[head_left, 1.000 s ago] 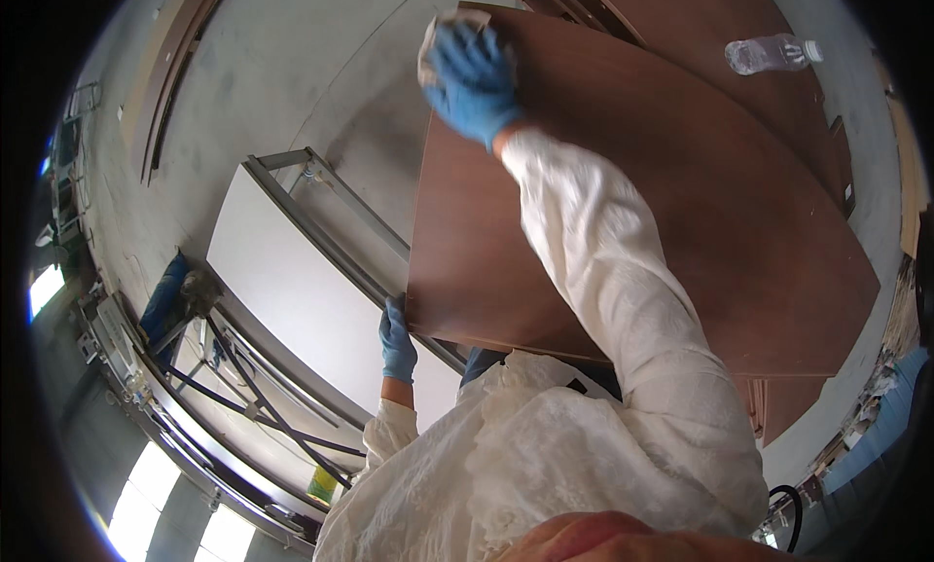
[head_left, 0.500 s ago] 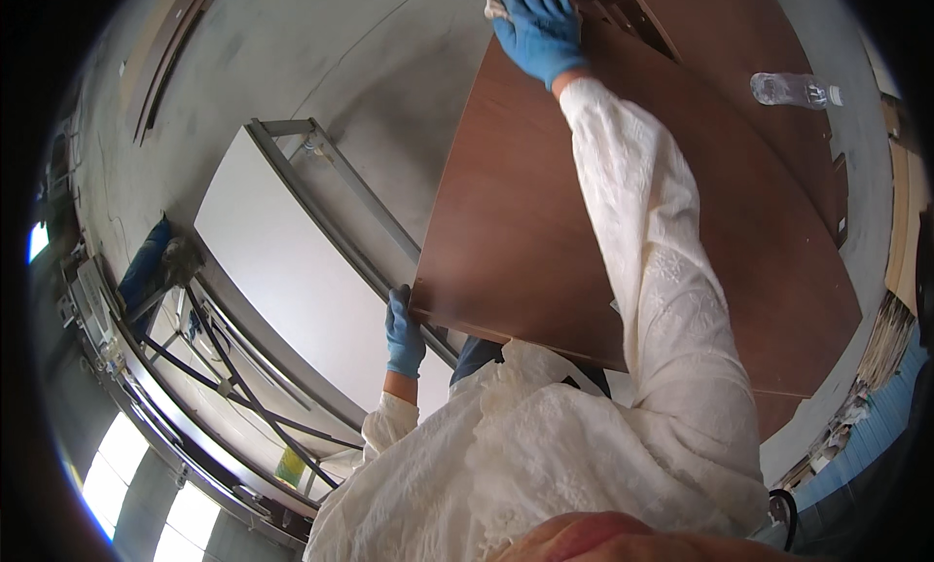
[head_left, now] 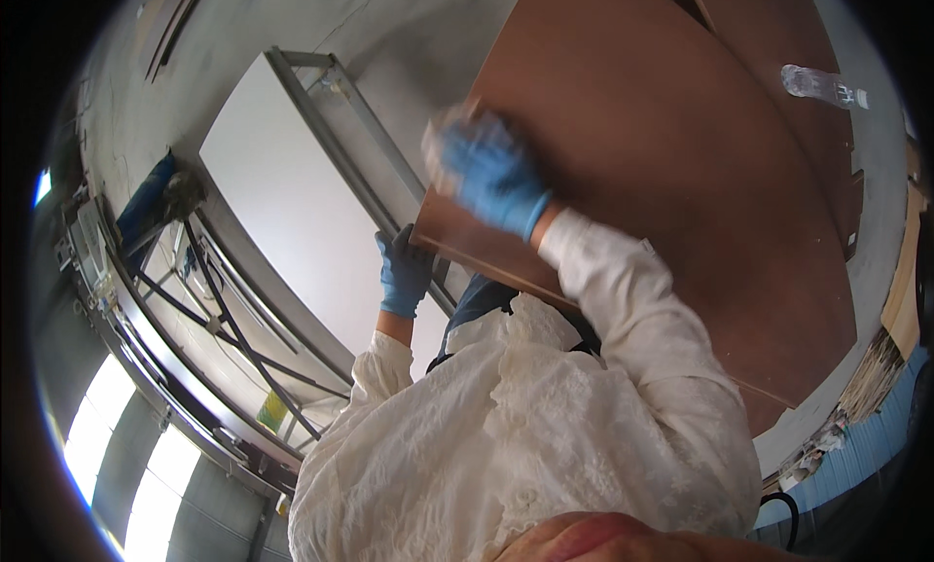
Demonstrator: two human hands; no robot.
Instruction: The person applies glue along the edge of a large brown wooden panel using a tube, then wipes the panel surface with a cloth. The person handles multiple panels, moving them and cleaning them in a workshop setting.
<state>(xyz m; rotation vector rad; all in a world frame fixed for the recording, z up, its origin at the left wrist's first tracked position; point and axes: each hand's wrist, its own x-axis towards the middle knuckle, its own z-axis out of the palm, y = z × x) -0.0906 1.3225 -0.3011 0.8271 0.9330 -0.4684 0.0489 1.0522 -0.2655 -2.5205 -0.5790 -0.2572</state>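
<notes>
A large brown board (head_left: 652, 163) with a smooth wood-coloured face lies in front of me, stretching from the middle to the right. My right hand (head_left: 496, 178), in a blue glove and smeared by motion, presses a crumpled pale cloth (head_left: 444, 153) against the board by its left edge. At the board's near left corner is my left hand (head_left: 403, 278), also gloved in blue. Its fingers close around that corner, partly hidden by the board.
Left of the board stands a white panel (head_left: 282, 192) on a grey metal frame. A clear plastic bottle (head_left: 822, 85) lies at the far right on another brown board. Farther left is a dark metal frame (head_left: 219, 324) with crossed bars.
My right hand has swept the cloth from the board's far end back toward its near left corner. My left hand stays at the corner, while the whole view has shifted slightly.
</notes>
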